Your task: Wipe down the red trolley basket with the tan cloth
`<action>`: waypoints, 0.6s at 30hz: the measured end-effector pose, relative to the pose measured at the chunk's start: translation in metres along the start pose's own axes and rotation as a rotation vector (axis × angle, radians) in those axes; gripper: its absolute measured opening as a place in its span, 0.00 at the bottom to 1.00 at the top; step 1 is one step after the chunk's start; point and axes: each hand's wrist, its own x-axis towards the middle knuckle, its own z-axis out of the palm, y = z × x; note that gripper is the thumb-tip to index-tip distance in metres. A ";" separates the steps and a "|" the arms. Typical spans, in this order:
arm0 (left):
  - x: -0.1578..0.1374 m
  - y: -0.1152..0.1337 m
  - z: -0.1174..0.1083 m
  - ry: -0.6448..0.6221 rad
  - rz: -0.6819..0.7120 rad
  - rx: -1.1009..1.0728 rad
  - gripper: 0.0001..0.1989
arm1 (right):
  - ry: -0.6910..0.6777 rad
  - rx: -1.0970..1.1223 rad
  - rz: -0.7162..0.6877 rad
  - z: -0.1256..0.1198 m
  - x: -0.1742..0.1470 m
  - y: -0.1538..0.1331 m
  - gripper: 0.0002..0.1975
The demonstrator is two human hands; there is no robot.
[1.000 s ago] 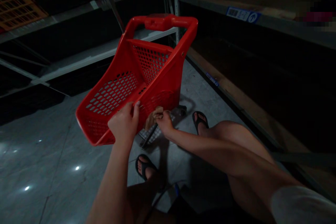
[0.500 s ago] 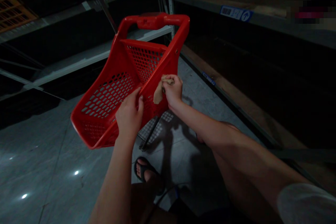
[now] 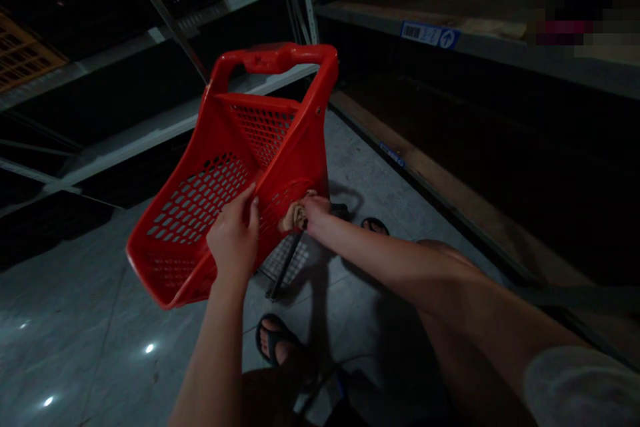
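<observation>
A red plastic shopping cart [image 3: 313, 140] stands in front of me, its basket tilted in view and its handle at the far end. My left hand [image 3: 234, 233] is closed over the near rim of the basket, thumb on the outer side and fingers reaching inside. Lower on the outer side wall, my right hand [image 3: 316, 209] presses a crumpled tan cloth [image 3: 294, 215] against the red plastic. The fingers of that hand are partly hidden by the cloth. The basket holds nothing that I can see.
Metal shelving [image 3: 175, 130] stands behind the cart, with an orange crate [image 3: 25, 57] at the far left. Wooden shelves [image 3: 370, 123] with a blue-and-white label [image 3: 429, 34] run along the right. Below are the grey tiled floor [image 3: 115, 327] and my sandalled foot [image 3: 277, 340].
My right hand has moved the cloth down along the cart's outer side wall. My left hand keeps its hold on the rim, and the view has shifted slightly.
</observation>
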 end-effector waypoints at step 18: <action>-0.003 -0.002 0.002 0.079 0.029 0.047 0.18 | 0.215 -0.137 -0.481 -0.026 0.053 0.018 0.13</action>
